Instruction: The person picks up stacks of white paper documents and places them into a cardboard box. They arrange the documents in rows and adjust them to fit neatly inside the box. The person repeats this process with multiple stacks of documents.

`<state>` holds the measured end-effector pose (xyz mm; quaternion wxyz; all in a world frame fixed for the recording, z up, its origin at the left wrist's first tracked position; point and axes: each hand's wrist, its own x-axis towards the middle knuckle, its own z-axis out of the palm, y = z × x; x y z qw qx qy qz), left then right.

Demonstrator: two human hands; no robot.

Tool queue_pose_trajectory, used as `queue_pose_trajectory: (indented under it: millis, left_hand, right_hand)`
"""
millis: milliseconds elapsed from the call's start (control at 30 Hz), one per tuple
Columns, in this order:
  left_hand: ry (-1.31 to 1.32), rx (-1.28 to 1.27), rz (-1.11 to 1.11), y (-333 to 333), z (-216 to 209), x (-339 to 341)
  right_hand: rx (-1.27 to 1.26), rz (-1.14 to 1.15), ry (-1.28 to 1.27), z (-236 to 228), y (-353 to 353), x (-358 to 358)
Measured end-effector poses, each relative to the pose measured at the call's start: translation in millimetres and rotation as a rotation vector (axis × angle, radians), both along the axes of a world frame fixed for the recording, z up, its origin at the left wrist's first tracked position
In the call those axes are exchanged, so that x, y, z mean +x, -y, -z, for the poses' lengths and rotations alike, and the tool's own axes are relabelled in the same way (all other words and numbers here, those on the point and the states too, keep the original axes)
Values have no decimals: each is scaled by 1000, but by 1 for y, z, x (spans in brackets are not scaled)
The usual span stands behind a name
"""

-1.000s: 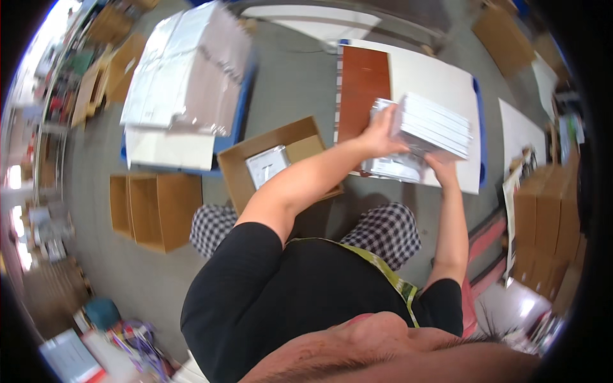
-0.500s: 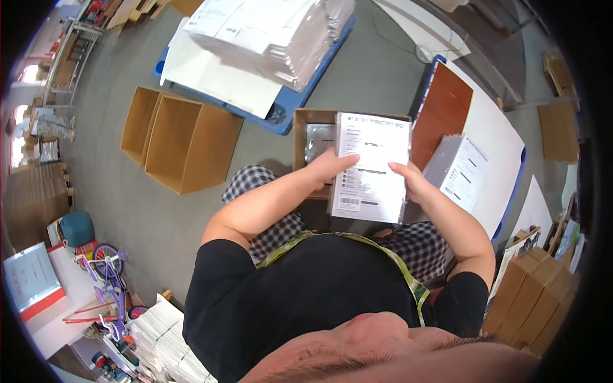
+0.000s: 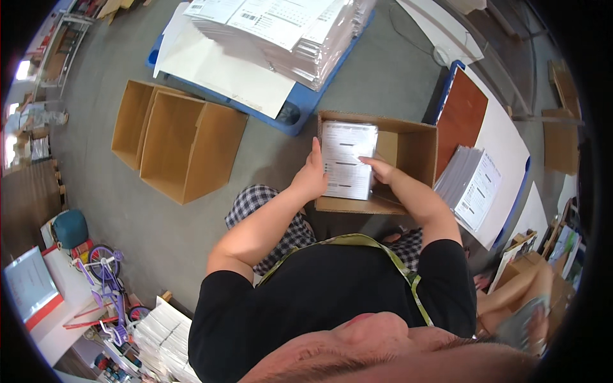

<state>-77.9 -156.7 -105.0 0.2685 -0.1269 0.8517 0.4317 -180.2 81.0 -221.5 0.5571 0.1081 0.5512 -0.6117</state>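
A stack of plastic-wrapped printed sheets (image 3: 348, 163) sits in the left part of a cardboard box (image 3: 408, 131), on the floor before me. My right hand (image 3: 379, 169) reaches into the box and grips the stack's right edge, thumb on top and fingers down its side. At the box's left wall, my left hand (image 3: 310, 173) lies against the outside with its fingers stretched upward, close to the stack's left edge. The right part of the box shows bare cardboard. How deep the stack goes is hidden.
Two cardboard boxes (image 3: 191, 143) stand to the left. A blue pallet (image 3: 305, 105) bears tall wrapped stacks (image 3: 281, 25). On the right, another stack of sheets (image 3: 476, 185) rests on a white board (image 3: 501, 150). Another person's arm (image 3: 520, 287) shows at lower right.
The stack went from above the box down into its left side. My left hand moved to the box's left wall; my right hand followed the stack left. Another person's arm appeared at lower right.
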Motion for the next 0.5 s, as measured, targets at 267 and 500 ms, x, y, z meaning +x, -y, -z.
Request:
queue_pose_trajectory:
  millis: [267, 500]
  left_hand:
    - [-49, -69, 71, 2, 10, 1]
    - [-71, -113, 96, 0, 11, 1]
  right_hand:
    - [40, 149, 195, 74, -1, 15]
    - [-103, 217, 230, 57, 25, 16]
